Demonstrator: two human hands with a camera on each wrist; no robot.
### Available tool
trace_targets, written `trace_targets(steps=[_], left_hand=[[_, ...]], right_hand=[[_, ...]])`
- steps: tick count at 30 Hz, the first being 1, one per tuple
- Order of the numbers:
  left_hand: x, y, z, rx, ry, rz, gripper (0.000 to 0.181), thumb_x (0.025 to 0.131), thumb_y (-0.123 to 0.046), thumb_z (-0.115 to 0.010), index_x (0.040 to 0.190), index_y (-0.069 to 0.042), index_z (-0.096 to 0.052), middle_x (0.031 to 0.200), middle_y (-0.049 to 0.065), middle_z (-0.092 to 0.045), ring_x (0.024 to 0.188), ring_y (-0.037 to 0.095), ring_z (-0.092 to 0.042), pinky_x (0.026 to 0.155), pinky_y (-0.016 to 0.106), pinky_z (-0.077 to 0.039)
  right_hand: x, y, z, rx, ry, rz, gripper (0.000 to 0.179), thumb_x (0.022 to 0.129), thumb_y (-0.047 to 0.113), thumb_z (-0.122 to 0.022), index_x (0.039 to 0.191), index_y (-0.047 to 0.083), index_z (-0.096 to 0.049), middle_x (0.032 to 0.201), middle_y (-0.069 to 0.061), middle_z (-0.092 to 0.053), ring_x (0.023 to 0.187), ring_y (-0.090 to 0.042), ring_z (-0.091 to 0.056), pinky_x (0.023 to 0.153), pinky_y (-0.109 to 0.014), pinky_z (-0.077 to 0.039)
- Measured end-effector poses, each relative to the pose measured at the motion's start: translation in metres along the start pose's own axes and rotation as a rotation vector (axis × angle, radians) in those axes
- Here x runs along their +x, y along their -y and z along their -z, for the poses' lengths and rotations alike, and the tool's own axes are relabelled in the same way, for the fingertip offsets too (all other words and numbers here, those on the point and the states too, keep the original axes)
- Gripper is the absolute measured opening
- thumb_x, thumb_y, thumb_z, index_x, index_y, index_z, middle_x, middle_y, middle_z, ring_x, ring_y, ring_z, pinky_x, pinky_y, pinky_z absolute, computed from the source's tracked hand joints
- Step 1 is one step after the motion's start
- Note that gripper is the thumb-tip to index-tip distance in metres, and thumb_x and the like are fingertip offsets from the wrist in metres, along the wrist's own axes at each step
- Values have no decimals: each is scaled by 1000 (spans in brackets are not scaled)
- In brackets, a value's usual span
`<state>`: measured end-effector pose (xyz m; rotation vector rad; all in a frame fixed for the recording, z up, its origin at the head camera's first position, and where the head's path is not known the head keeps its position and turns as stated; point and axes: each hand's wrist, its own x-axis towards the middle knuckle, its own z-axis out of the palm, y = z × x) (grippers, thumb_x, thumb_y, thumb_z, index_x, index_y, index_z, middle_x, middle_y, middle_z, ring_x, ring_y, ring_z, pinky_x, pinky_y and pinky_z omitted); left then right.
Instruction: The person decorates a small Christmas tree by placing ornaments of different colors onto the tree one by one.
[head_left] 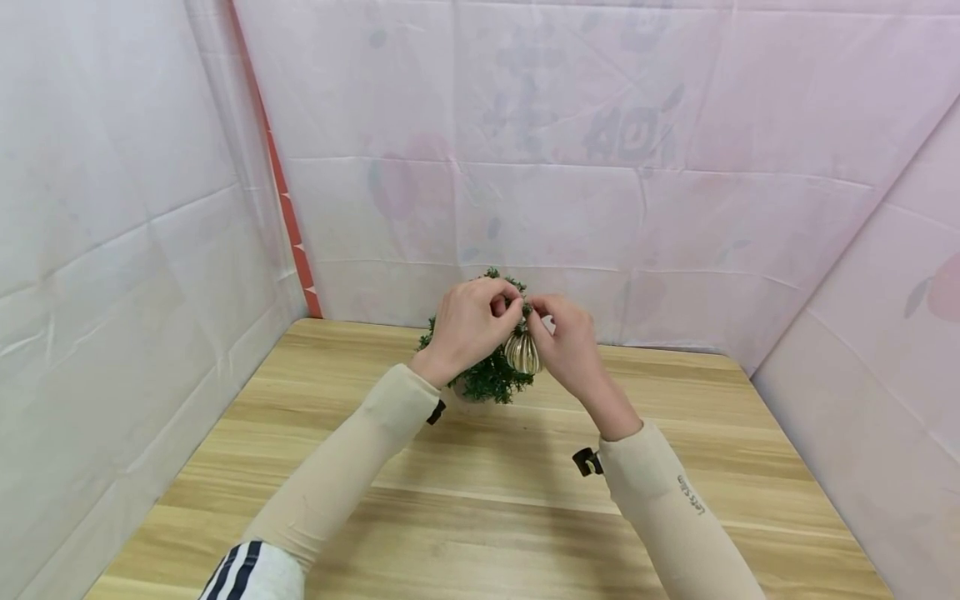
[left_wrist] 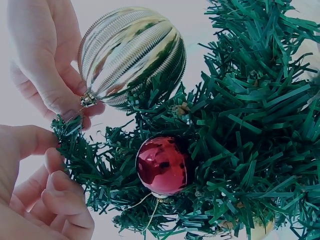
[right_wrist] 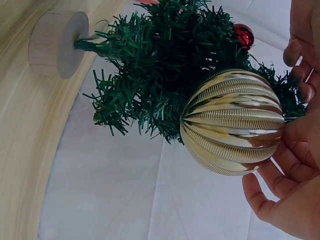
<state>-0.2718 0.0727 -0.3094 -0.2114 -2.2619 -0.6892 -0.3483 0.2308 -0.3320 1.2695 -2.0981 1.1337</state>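
Observation:
A small green artificial Christmas tree stands near the back of the table. At its tip, my left hand pinches the end of a sprig between thumb and index finger. Close beside it, my right hand pinches the thin gold cord at the cap of a ribbed gold bauble. In the right wrist view the bauble hangs against the tree's side, with my right fingers around its cap end. A shiny red bauble with a gold cord sits among the green needles.
The tree has a round pale wooden base. It stands on a wood-grain table. White sheeting rises behind the table and along both sides, with a red strip at the left corner.

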Motion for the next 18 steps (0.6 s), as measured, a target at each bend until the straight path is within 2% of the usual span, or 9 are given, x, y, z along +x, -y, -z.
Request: trace_targets(steps=[10, 18], left_hand=[[-1, 2, -2, -17, -13, -22, 15, 97, -21, -61, 93, -16, -74, 68, -7, -55, 56, 7, -46, 53, 25, -39], [-5, 9, 2, -80, -50, -78, 15, 97, -16, -61, 100, -11, -75, 71, -4, -60, 59, 6, -50, 55, 23, -44]], right_hand=[[-2, -1, 4, 3, -19, 24, 16, 98, 8, -61, 107, 1, -72, 98, -13, -72, 89, -26, -67, 79, -45, -53], [-4, 0, 6, 6, -33, 73, 16, 96, 6, -63, 107, 0, -72, 95, -14, -71, 88, -25, -67, 79, -44, -52]])
